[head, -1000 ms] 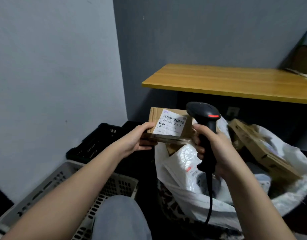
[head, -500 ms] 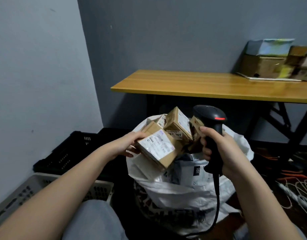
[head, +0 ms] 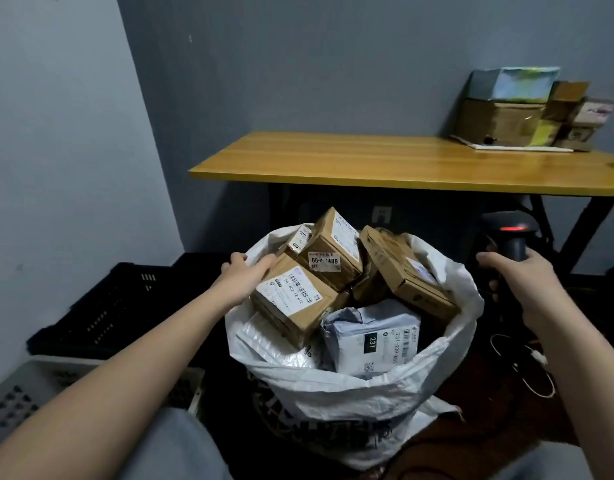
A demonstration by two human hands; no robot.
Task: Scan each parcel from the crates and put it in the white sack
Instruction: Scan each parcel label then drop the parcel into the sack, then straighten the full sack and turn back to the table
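Observation:
The white sack stands open on the floor in front of me, filled with several parcels. A cardboard parcel with a white label lies tilted on top of the heap at the sack's left side. My left hand touches that parcel's upper left edge with its fingers stretched out along it. My right hand grips the handle of a black barcode scanner, held upright to the right of the sack with its red light on. A grey mailer bag lies in the sack's front.
A black crate and a grey crate sit on the floor at the left by the wall. Behind the sack is a wooden table with stacked boxes at its far right. Cables lie on the floor at the right.
The labelled parcel went from in front of the scanner down into the sack. My right hand with the scanner moved away to the right. My view swung right.

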